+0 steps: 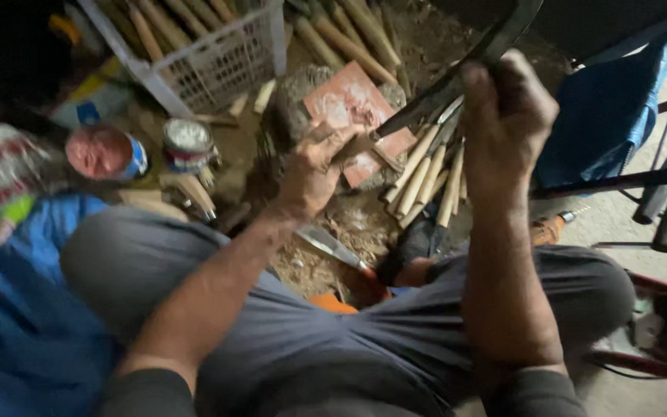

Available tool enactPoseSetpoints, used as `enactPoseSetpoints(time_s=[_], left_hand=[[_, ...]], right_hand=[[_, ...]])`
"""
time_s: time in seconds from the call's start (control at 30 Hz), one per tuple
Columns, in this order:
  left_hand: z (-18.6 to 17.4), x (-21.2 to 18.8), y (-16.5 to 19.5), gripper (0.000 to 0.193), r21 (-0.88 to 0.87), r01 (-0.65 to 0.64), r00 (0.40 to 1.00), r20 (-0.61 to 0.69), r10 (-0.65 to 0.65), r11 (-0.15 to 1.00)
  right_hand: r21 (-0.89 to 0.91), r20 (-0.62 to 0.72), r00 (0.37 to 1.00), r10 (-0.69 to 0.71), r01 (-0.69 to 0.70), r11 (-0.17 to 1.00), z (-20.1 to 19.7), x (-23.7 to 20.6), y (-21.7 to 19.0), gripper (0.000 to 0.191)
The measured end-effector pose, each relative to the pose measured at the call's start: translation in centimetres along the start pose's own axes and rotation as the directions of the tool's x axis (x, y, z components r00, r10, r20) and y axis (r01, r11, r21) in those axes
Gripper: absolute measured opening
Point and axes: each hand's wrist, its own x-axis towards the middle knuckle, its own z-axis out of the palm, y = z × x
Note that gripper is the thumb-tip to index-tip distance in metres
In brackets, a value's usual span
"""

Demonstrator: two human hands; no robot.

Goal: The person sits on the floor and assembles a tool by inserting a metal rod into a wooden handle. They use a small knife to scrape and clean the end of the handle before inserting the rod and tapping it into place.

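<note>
Blue cloth (25, 340) covers the ground at far left, with two tins (106, 152) and a white plastic crate (218, 66) of wooden sticks behind. Toward the middle, the left hand (314, 174) pinches a small wooden piece (360, 145) against a reddish tile (357, 116) on a stump. Beside it lie wooden-handled tools (426, 181). Farther right, the right hand (507, 116) is clenched around a curved dark blade (457, 77), whose tip meets the wooden piece.

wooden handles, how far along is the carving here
Done, it seems: a bundle of pale shaped handles leans by the stump. In hand: the left hand steadies a wood piece on the reddish block while the right hand grips the curved blade. Left: rough sticks behind.
</note>
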Motion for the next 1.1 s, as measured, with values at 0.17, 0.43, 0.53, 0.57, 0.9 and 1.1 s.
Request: enactPoseSetpoints(time_s=[0.17, 0.43, 0.53, 0.57, 0.9, 1.1], left_hand=[[-0.1, 1.3, 0.6, 0.041, 0.131, -0.136, 0.989, -0.044, 0.143, 0.982], [1.0, 13.0, 5.8, 0.045, 0.39, -0.539, 0.756, -0.167, 0.633, 0.746], [-1.3, 10.3, 7.9, 0.046, 0.366, -0.53, 0.769, -0.172, 0.615, 0.765], [-2.5, 8.0, 7.9, 0.047, 0.289, -0.479, 0.838, -0.129, 0.53, 0.829], [-2.8, -0.8, -3.8, 0.095, 0.16, 0.265, 0.896, 0.324, -0.304, 0.951], [0.7, 0.7, -5.1, 0.044, -0.191, 0.594, 0.721, 0.557, -0.412, 0.781]], right_hand=[[-0.108, -0.052, 0.99, -0.131, 0.125, 0.986, -0.7, 0.9, -4.2, 0.02], [-0.101, -0.111, 0.932, -0.344, 0.334, 0.937, -2.7, 1.0, -7.6, 0.02], [-0.128, -0.088, 0.936, -0.342, 0.33, 0.935, 0.3, -0.3, -5.3, 0.02], [-0.154, -0.075, 0.941, -0.329, 0.316, 0.936, 2.0, -0.7, -4.1, 0.02], [-0.067, 0.144, 0.974, -0.177, 0.188, 0.98, 7.5, 1.0, 1.4, 0.021], [0.357, 0.209, 0.968, 0.139, -0.207, 0.911, 4.9, 0.5, 7.6, 0.014]])
